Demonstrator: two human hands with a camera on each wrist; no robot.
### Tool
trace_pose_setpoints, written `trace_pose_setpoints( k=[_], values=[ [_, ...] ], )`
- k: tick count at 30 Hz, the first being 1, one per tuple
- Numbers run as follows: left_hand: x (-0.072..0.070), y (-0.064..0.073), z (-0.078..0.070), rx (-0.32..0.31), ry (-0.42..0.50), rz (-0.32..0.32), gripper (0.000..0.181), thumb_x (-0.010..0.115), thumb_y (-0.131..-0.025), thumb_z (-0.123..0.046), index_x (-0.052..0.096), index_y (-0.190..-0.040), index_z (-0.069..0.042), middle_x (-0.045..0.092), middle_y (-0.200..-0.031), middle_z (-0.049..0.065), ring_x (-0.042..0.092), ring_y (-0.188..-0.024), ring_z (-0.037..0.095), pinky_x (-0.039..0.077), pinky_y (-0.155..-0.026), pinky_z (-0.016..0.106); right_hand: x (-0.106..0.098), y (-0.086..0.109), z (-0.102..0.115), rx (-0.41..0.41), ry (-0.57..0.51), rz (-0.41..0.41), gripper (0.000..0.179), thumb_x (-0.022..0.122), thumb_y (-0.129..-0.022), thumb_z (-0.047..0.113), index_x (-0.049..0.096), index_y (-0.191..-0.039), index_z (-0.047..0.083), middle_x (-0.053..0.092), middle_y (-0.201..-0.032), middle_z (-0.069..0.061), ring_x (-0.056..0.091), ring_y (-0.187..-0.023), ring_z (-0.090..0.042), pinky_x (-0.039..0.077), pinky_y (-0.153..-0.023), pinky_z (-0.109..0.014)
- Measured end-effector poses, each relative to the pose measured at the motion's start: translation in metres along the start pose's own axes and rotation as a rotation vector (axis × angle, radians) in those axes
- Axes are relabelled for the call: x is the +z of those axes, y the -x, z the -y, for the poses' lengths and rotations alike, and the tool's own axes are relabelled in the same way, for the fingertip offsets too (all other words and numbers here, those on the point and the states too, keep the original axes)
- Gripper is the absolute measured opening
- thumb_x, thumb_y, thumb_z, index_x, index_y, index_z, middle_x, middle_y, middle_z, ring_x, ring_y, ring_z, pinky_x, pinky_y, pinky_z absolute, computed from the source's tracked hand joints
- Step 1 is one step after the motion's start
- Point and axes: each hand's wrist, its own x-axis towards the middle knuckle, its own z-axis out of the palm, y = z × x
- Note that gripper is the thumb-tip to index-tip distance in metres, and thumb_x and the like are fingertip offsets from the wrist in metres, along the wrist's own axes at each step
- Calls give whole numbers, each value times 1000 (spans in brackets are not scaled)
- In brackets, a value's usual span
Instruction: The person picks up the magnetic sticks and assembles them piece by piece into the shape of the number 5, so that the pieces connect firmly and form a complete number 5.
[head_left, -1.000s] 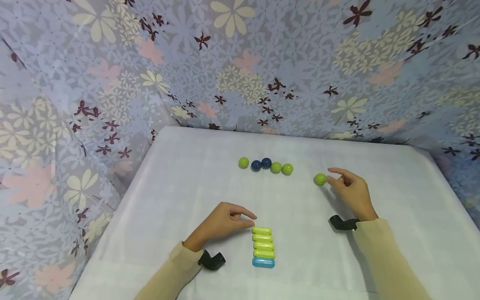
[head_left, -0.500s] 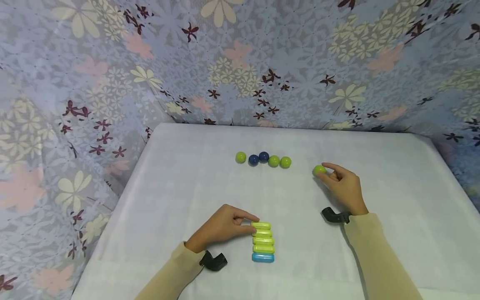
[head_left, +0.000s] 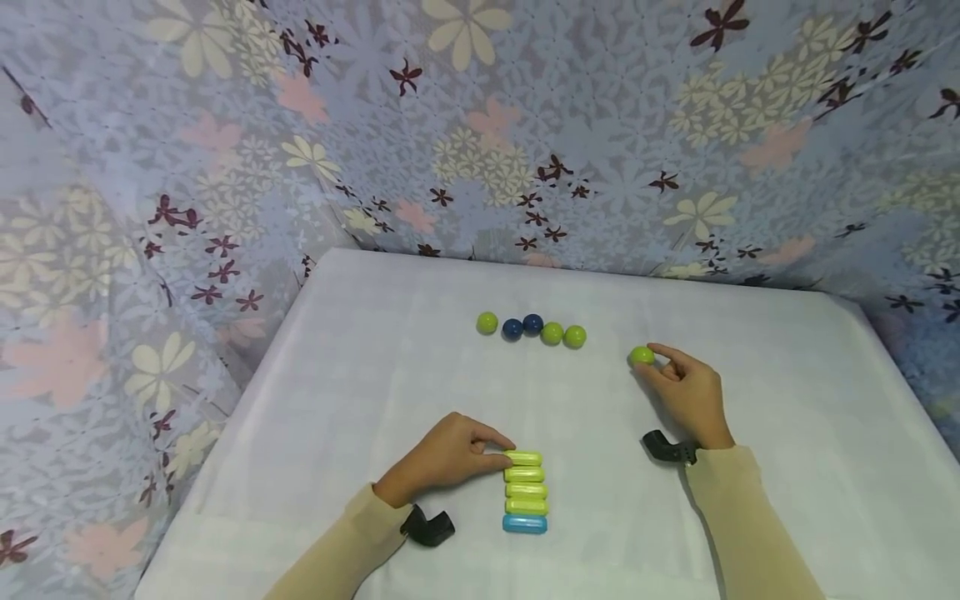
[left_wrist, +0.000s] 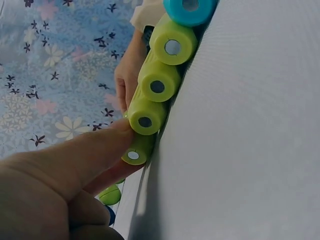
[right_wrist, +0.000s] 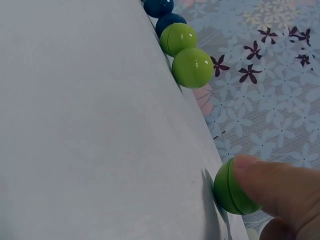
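Five glossy, plastic-looking rods (head_left: 526,491) lie side by side in a column on the white cloth-covered table (head_left: 600,483): four lime green, then one blue rod (head_left: 525,524) nearest the person. Left wrist view shows round grey discs (left_wrist: 172,47) set in the rod ends. Left hand (head_left: 448,452): thumb and index finger bent in a pinch about the left end of the farthest lime rod (head_left: 527,458); whether the thumb also bears on its neighbour cannot be told. Right hand (head_left: 690,396): thumb and index finger pinch a glossy lime-green ball (head_left: 641,355) with a seam, well to the right of the other balls; lifted or resting, unclear. Far side of the table, left to right: one separate green ball (head_left: 487,322), two dark navy balls (head_left: 533,324), two green balls (head_left: 575,337). Step in hand, as judged: taking hold of one rod and one ball at once. Next move probably calls for firming both pinches, then parting the rod from its neighbour without dragging the column, while keeping the round ball from slipping.
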Motion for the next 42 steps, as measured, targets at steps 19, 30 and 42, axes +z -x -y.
trace_pose_setpoints(
  k=[19,30,42],
  values=[
    [-1,-7,3,-4,34,-55,16,79,-92,-29,81,-105,-20,35,-52,-13,31,-49,2,28,-50,21,8,21,9,-51,-51,40,46,80,-91,37,74,-125,8,34,-54,5,29,-48,-9,29,-47,-29],
    [-3,-8,0,-51,68,-106,17,79,-92,-28,81,-106,-19,38,-53,-11,33,-50,3,29,-50,22,39,70,50,-211,-133,181,33,85,-87,27,78,-116,14,34,-53,13,30,-48,-2,31,-46,-24],
    [3,-13,1,-85,109,-145,18,79,-92,-32,81,-105,-21,38,-53,-10,33,-49,4,29,-49,23,51,88,69,-288,-149,262,34,85,-85,27,78,-116,14,33,-52,17,28,-47,2,33,-47,-22]
  ],
)
